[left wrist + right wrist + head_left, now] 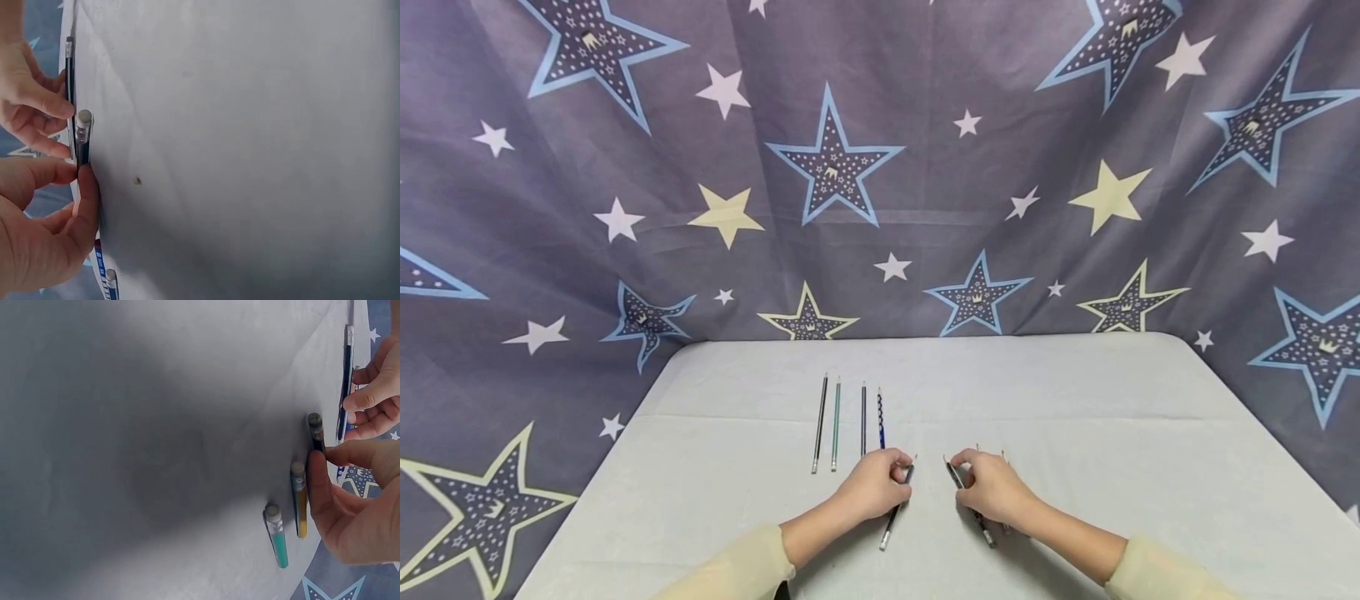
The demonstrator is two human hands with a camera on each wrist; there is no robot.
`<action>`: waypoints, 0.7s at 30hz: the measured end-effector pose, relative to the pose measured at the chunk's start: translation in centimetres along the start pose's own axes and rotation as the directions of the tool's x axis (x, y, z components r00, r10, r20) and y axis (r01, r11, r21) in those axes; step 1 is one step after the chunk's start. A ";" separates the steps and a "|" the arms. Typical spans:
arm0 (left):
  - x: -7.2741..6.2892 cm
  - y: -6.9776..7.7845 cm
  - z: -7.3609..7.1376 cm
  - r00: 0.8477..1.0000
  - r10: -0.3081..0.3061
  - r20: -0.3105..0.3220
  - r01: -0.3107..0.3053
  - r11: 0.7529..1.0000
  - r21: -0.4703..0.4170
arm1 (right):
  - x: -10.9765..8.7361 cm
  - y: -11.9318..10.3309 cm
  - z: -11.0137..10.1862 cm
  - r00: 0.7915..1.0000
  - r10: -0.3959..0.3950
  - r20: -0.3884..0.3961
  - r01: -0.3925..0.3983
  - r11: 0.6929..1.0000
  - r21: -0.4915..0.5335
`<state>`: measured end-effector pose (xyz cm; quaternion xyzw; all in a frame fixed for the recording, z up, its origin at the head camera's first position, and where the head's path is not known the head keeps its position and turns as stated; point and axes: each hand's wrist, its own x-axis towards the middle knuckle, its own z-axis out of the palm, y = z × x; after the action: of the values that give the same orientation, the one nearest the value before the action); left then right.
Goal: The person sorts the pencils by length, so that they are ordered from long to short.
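- Black pencil [892, 523] is slanting over the desk [1112, 417], pinched in your left fingers [87, 209]; a second dark pencil [982, 525] is sitting clamped between your right fingers [320, 487].
- You should be holding both level and steering clear of the blue-patterned pencil [882, 417], whose lower end your left hand [871, 485] is hiding.
- Your right hand [996, 485] is mostly covering the yellow pencil [302, 512] and green pencil [279, 547] in the head view; desk contact is proving hard to judge.

The white-covered table [1090, 417] bears four spaced pencils [836, 425] and, farther right, a yellow pencil [301, 509] and a green pencil [279, 545].
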<state>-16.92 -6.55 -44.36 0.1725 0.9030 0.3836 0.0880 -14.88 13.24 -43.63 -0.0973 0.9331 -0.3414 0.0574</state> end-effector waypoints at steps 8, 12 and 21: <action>-0.4 -0.4 -0.4 0.995 -0.090 0.050 0.099 0.965 -0.241 | 0.0 -0.1 -0.5 0.999 0.015 0.029 -0.018 0.994 0.104; -0.4 -0.7 -0.6 0.992 -0.111 0.055 0.124 0.929 -0.350 | 0.2 0.0 -0.9 0.999 0.020 0.048 -0.028 0.984 0.173; -0.4 -0.4 -0.5 0.986 -0.163 0.033 0.155 0.833 -0.531 | 0.4 0.1 -0.9 0.998 0.044 0.054 -0.058 0.952 0.300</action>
<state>-16.77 -7.31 -44.26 0.0632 0.7731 0.6111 0.1578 -15.40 13.81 -43.07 -0.0711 0.8708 -0.4755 0.1021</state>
